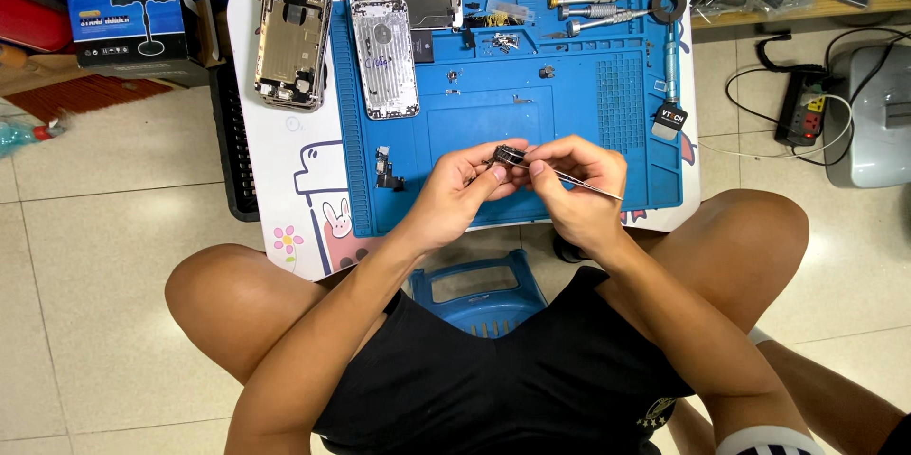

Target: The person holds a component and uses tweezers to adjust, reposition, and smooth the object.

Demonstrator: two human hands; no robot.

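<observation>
Mid-frame over the blue mat, left hand pinches a small dark part while right hand grips tweezers.

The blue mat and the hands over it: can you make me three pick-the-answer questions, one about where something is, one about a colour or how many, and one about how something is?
1. Where does the gold phone shell lie?
A. on the white table, left of the blue mat
B. on the floor
C. in the person's lap

2. What colour is the work mat?
A. red
B. blue
C. green

3. How is the small dark part?
A. lying alone on the mat
B. pinched in the left hand, with the right hand beside it holding tweezers
C. inside a box

Answers: 1 A, it rests on the bare white table beside the mat's left edge. 2 B, the mat is bright blue. 3 B, the fingers close around it above the mat.
</observation>
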